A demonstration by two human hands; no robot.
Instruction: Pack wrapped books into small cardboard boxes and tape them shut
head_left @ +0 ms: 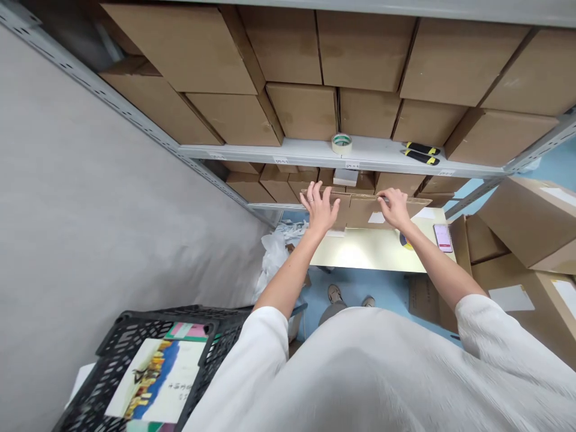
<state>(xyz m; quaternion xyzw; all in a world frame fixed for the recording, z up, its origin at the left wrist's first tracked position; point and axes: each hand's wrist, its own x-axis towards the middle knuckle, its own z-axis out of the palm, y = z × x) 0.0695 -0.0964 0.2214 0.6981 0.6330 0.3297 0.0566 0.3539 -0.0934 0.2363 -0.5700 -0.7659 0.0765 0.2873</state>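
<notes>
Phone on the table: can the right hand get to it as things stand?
Likely yes, once free: the phone lies uncovered near the right end of the table, beside the forearm. But the right hand grips the top edge of the cardboard, so must let go first.

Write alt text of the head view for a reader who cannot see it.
A person's spread left hand and pinching right hand are at the top edge of cardboard, over a pale table. Beyond, shelves hold boxes, tape and two black-yellow tools; a black crate is lower left.
</notes>
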